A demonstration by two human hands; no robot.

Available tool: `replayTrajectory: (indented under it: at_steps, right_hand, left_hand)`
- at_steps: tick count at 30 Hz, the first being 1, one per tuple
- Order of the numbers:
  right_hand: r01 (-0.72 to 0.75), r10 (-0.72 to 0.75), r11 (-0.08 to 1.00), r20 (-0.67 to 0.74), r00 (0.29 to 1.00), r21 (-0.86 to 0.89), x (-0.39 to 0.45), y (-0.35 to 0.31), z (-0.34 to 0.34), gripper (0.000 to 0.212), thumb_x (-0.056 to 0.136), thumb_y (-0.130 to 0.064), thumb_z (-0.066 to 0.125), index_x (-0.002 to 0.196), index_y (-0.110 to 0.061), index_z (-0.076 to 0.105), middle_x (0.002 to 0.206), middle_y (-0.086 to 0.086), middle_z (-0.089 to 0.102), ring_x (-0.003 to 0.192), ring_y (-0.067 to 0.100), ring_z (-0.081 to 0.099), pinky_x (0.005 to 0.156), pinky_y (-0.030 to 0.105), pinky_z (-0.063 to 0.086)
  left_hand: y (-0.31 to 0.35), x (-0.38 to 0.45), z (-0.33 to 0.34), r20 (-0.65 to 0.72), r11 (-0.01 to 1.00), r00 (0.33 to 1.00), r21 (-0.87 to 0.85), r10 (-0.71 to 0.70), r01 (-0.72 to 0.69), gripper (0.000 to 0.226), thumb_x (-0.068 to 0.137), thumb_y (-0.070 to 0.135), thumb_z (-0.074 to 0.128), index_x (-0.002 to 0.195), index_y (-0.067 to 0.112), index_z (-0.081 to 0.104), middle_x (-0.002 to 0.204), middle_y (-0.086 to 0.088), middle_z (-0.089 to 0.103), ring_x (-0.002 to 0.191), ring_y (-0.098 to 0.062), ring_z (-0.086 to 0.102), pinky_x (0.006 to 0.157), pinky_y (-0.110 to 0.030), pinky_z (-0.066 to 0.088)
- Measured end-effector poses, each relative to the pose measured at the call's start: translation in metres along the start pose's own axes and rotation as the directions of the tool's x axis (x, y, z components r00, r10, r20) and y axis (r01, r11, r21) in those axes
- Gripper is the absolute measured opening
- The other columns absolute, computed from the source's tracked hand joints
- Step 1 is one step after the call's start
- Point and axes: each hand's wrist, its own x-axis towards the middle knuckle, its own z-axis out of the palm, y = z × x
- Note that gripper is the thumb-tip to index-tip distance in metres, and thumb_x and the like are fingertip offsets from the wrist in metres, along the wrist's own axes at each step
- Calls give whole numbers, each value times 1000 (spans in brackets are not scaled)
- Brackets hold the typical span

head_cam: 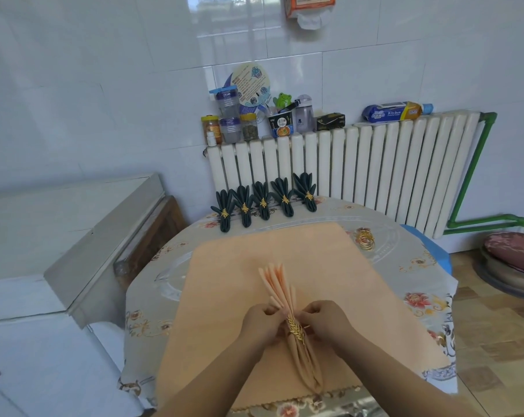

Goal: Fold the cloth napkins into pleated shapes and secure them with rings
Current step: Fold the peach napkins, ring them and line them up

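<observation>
Head view shows five dark green pleated napkins [263,200] already ringed at centre frame, while the left hand [262,323] and right hand [325,322] pinch a peach pleated cloth napkin [284,296] just beside its gold wheat-shaped ring [296,329], with spare gold rings [366,239] waiting at the worktop's [405,266] right.

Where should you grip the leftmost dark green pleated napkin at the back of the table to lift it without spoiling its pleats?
Probably at the waist of the leftmost dark green pleated napkin, pinching across its gold leaf-shaped ring from above. The ring binds the folds at the narrowest part; the pleats fan loose above it and would likely spread if squeezed.
</observation>
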Motion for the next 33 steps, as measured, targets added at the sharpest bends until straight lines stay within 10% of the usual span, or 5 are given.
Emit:
replayTrajectory:
  at_steps: [16,28,33]
  right_hand:
    - [-17,71,867,-90,993,498,53,-37,-20,18,88,-12,64,72,-4,65,67,8,61,61,16,53,58,22,47]
    - [35,79,916,-266,961,400,205,-62,-98,19,89,-14,63,71,-5,64,70,8,63,64,16,56,61,23,50]
    - [31,95,945,-363,927,326,306,-63,-135,26,86,-17,66,62,-8,63,66,8,65,69,23,61,84,42,55]
  left_hand:
    - [47,59,9,-76,902,995,-431,-63,24,12,98,11,50,88,4,53,91,-15,68,77,-22,68,56,-25,56]
    - [130,203,82,-9,895,998,-443,-67,56,8,95,5,52,90,3,58,89,-15,67,78,-26,69,68,-35,59]
    - [164,309,130,-36,924,997,-378,-72,53,12,92,6,56,81,6,61,93,-17,69,82,-29,69,76,-44,59]
